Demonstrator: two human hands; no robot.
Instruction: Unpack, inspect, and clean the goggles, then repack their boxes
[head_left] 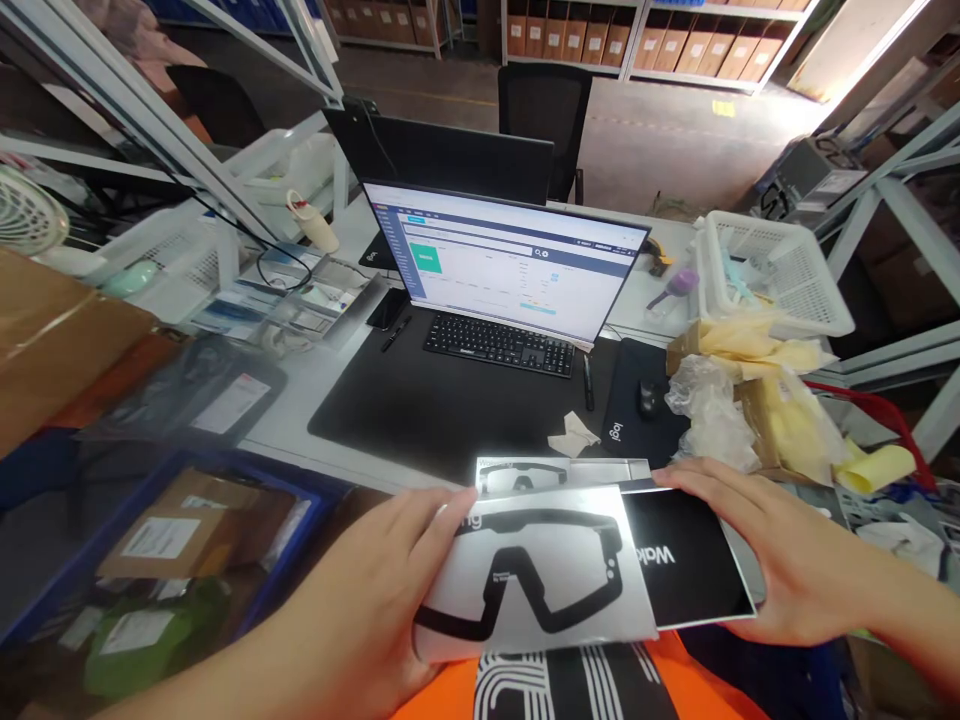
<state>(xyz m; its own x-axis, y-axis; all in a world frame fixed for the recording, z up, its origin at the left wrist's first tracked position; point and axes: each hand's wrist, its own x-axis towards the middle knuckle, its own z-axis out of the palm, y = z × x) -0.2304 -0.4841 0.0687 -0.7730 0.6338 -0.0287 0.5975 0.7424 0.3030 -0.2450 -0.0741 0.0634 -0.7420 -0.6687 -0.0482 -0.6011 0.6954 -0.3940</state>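
A silver box sleeve (pixel 562 575) printed with a large picture of glasses is held close to my body. My left hand (pixel 382 570) wraps round its left end, thumb along the top edge. Out of the sleeve's right end sticks a black inner box (pixel 694 560) with white lettering. My right hand (pixel 772 550) grips the outer end of that inner box, fingers on its far edge and the palm at its right side. Behind the sleeve, a second silver face (pixel 525 476) with a smaller glasses picture shows. What is inside the box is hidden.
A monitor (pixel 502 260), keyboard (pixel 499 343) and mouse (pixel 648 400) stand on the desk ahead. Crumpled paper (pixel 574 434) lies near the box. A blue bin (pixel 247 600) with packages sits at left; a white basket (pixel 802 270) and packing scraps (pixel 772 410) are at right.
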